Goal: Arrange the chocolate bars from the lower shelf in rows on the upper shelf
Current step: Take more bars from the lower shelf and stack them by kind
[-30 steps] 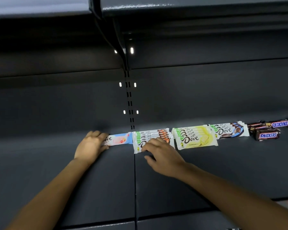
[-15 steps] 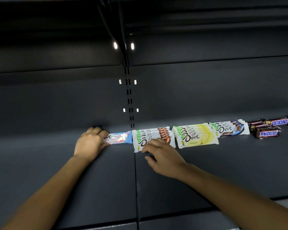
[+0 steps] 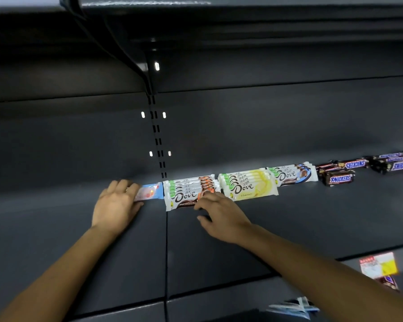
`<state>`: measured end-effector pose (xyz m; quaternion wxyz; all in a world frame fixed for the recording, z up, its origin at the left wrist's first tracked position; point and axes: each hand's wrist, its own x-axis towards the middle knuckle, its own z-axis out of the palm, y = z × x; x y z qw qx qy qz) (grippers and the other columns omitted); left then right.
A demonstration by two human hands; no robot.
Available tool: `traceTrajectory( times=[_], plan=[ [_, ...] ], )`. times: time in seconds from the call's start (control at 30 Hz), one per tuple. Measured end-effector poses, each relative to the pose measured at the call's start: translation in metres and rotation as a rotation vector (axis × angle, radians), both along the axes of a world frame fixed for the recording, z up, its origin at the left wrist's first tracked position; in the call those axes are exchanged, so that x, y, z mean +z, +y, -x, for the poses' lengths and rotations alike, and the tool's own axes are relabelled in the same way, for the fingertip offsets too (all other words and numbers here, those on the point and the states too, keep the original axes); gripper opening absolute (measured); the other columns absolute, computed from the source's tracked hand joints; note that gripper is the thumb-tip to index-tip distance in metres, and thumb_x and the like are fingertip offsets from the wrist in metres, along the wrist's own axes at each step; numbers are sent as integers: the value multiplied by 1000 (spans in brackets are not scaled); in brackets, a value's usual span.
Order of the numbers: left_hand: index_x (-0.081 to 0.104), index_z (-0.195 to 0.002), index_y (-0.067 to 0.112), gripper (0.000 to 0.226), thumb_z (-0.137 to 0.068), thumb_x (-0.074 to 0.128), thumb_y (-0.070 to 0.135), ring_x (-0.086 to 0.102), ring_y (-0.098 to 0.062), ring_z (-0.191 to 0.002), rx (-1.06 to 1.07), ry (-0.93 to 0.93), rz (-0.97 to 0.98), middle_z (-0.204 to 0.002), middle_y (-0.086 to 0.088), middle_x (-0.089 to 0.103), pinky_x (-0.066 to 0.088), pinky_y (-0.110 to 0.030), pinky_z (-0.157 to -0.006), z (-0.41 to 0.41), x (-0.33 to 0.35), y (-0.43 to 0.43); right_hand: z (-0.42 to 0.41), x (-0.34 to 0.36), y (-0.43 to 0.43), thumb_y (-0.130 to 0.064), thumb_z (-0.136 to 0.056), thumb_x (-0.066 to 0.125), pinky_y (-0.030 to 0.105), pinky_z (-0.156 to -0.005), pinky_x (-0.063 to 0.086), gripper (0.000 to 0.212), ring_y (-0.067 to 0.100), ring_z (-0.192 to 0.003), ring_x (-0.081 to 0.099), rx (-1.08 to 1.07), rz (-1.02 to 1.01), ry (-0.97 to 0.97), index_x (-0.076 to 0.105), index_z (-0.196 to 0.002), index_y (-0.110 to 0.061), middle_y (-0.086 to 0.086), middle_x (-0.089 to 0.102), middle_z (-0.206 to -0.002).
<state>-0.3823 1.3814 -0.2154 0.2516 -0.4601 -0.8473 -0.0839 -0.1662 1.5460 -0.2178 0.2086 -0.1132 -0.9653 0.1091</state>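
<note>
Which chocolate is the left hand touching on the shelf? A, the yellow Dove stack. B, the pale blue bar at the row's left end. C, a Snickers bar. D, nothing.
B: the left hand lays its fingers on the pale blue bar at the row's left end; the right hand touches the brown Dove stack beside it.

The dark grey shelf board (image 3: pixel 289 228) in front of you looks like smooth painted metal, matt with a faint sheen, and so does the dark slotted back panel (image 3: pixel 242 135). Your white-and-orange Dove bars (image 3: pixel 186 194), white-and-yellow Dove bars (image 3: pixel 249 185) and brown Snickers bars (image 3: pixel 340 178) wear glossy plastic film that catches the light. The red-and-yellow price label (image 3: pixel 379 264), blurred, looks like paper.
</note>
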Motion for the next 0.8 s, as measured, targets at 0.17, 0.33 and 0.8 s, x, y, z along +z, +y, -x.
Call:
traceTrajectory(
  times=[0.17,0.33,0.8],
  plan=[
    [67,-101,13,30,-74,73,24,55,-32,-91,-47,-95,-114,-95,-7,61,50,-40,-77,-82,12,22,-34,3,7,-27,-89,52,32,-96,40,34,20,-113,48,-53,20,-24,57,-121,-16,2,57,-121],
    [61,-111,21,31,-85,54,37,51,-24,-107,-165,-148,-60,-107,0,60,45,-34,-90,-186,24,49,-84,3,17,-29,-90,52,32,-98,38,33,22,-114,48,-82,5,-34,57,-121,-17,3,58,-120],
    [63,-111,11,37,-81,48,26,59,-26,-87,-361,-101,-146,-96,-4,65,53,-34,-73,-377,-31,75,-262,-25,39,-25,-81,46,37,-72,47,22,28,-81,55,-15,-143,206,64,-86,-12,4,62,-89]
  ],
)
